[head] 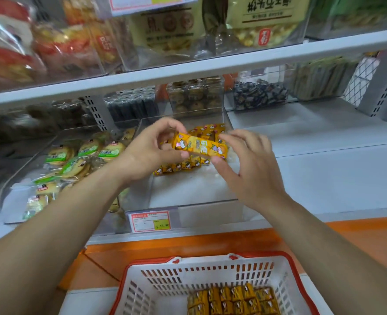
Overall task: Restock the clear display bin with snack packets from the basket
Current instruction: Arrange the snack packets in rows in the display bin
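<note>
Both hands hold a short row of yellow snack packets (199,146) above the clear display bin (194,201) on the lower shelf. My left hand (151,151) pinches the row's left end and my right hand (247,162) grips its right end. Several more yellow packets (183,165) stand in rows at the back of the bin; its front half is bare. Below, a white basket with a red rim (213,278) holds several yellow packets (233,298) at its bottom right.
A neighbouring clear bin (24,189) on the left holds green-labelled biscuit packs. A price tag (150,221) hangs on the bin's front. The upper shelf edge (188,69) overhangs the bins. Bare white shelf lies to the right (324,173).
</note>
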